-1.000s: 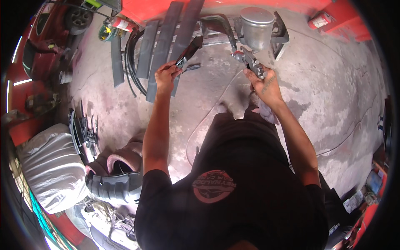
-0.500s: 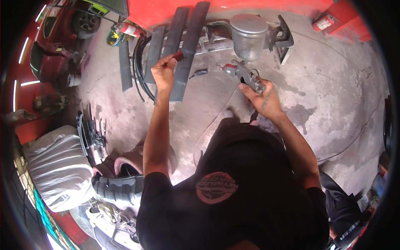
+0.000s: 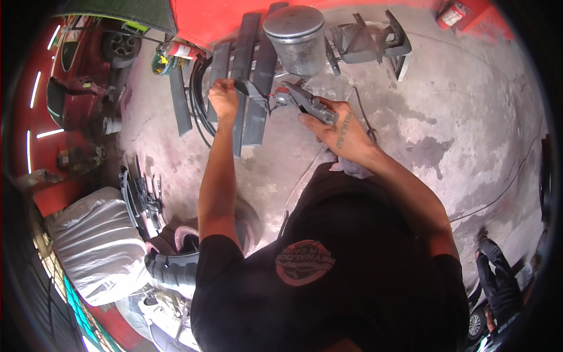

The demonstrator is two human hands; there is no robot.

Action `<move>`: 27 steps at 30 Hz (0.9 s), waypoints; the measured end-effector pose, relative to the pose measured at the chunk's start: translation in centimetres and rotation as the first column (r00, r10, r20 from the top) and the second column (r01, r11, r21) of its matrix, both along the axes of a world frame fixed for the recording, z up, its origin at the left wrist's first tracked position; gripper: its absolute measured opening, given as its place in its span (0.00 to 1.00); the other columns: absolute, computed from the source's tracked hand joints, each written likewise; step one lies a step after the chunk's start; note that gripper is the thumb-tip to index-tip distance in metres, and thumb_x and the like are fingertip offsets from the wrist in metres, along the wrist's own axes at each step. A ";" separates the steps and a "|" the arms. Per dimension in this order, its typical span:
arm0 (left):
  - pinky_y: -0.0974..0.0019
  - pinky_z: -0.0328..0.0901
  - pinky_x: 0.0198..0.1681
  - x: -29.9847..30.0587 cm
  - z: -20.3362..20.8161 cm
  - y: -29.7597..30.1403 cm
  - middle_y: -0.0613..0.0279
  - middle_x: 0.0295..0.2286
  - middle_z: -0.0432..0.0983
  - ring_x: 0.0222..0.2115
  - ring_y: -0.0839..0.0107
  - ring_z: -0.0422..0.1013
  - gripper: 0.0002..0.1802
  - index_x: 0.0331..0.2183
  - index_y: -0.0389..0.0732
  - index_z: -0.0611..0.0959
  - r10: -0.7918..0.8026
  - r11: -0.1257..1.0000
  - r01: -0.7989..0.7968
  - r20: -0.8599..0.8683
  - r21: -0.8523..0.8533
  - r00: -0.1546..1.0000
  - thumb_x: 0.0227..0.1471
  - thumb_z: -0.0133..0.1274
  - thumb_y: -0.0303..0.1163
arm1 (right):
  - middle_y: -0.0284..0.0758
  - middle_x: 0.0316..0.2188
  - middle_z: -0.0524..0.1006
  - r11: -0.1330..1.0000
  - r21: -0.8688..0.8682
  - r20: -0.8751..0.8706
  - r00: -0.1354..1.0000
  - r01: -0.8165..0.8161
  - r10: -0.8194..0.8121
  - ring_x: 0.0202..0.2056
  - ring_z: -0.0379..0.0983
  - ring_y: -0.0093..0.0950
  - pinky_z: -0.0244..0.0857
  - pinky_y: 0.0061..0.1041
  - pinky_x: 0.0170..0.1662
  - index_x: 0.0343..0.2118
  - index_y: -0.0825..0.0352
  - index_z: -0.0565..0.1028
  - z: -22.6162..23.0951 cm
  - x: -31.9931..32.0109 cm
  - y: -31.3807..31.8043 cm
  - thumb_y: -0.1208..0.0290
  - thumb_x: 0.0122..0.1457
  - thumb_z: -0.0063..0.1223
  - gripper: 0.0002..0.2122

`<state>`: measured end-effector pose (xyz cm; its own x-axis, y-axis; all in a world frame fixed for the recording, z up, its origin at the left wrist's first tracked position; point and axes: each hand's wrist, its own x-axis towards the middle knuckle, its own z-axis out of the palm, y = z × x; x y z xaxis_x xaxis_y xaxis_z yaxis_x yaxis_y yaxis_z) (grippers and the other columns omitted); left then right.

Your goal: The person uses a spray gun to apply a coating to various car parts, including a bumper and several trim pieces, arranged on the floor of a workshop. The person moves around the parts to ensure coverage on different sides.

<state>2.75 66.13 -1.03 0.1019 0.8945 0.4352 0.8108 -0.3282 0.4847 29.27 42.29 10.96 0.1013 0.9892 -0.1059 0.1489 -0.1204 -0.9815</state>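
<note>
My right hand (image 3: 340, 126) is wrapped around the grip of a spray gun (image 3: 311, 105) with a large lidded metal cup (image 3: 296, 50). Its red-and-grey front end points left. A little to its left, the raised fingers of my left hand (image 3: 224, 100) are pinched on a small dark curved piece (image 3: 252, 92). The piece's far end lies close to the gun's front, and I cannot tell whether they touch. Behind both hands, long dark grey panels (image 3: 253, 123) lie on the floor, partly hidden by the cup and the left hand.
A dark hose (image 3: 363, 111) hangs beside my right hand. Grey bumper-like parts (image 3: 375, 47) stand by the red wall. Fire extinguishers (image 3: 183, 51) (image 3: 451, 16) are at both sides. Tyres (image 3: 182, 240) and a covered bundle (image 3: 97, 246) sit at left; another person (image 3: 495, 270) is at lower right.
The spray gun and its cup have moved left with my right hand, close to the piece in my left hand. The piece has turned and shows dark grey instead of reddish.
</note>
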 end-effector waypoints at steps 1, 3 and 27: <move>0.58 0.73 0.35 0.5 -0.1 -0.2 0.49 0.25 0.84 0.28 0.60 0.82 0.06 0.31 0.34 0.87 0.002 1.000 -0.002 0.012 -0.020 1.000 0.53 0.61 0.27 | 0.31 0.21 0.73 1.000 -0.013 -0.040 0.999 -0.006 0.005 0.22 0.67 0.19 0.64 0.26 0.28 0.46 0.74 0.78 -0.2 0.0 0.2 0.63 0.62 0.62 0.18; 0.59 0.74 0.35 1.3 -0.2 -0.8 0.49 0.26 0.84 0.28 0.61 0.82 0.06 0.32 0.34 0.88 0.021 0.997 -0.017 0.055 -0.074 0.998 0.52 0.62 0.27 | 0.49 0.35 0.79 0.998 -0.051 -0.005 1.000 -0.029 0.029 0.36 0.77 0.33 0.70 0.33 0.41 0.52 0.76 0.76 -0.3 0.0 0.5 0.62 0.62 0.60 0.22; 0.66 0.77 0.27 5.8 -4.0 -4.2 0.53 0.24 0.80 0.21 0.68 0.76 0.02 0.31 0.25 0.84 0.314 0.881 0.217 0.864 -0.420 0.394 0.53 0.60 0.14 | 0.32 0.20 0.74 0.989 0.026 0.241 0.959 0.145 -0.147 0.21 0.67 0.19 0.65 0.26 0.27 0.46 0.73 0.78 -5.8 0.2 -0.6 0.64 0.63 0.61 0.16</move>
<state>8.55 61.91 -4.99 -0.1542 0.9740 -0.1659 -0.1844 0.1366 0.9733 29.50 41.66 5.12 0.2663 0.9624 -0.0529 0.3634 -0.1511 -0.9193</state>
